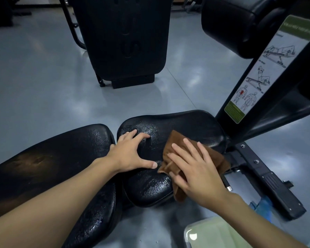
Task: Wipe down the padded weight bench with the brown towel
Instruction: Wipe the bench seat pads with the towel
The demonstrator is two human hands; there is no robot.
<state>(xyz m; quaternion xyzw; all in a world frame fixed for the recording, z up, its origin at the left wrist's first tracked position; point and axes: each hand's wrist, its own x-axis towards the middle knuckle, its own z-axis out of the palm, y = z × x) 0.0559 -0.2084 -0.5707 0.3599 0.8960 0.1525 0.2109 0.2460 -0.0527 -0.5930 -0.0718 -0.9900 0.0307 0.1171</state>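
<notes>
Brown bunched towel (177,145) lies under the flat right hand (195,169); the spread left hand (129,153) braces the wet black padded surface (195,124). Folds (partly overhanging) may just smear droplets (150,128).

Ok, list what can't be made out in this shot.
- Head view: seat pad beneath the brown towel and right hand is covered.
- Wording on the instruction label: too small and blurred.
- The back pad: cut by the left edge, partly under the left forearm.
- The pale green tub: cut by the bottom edge.
</notes>
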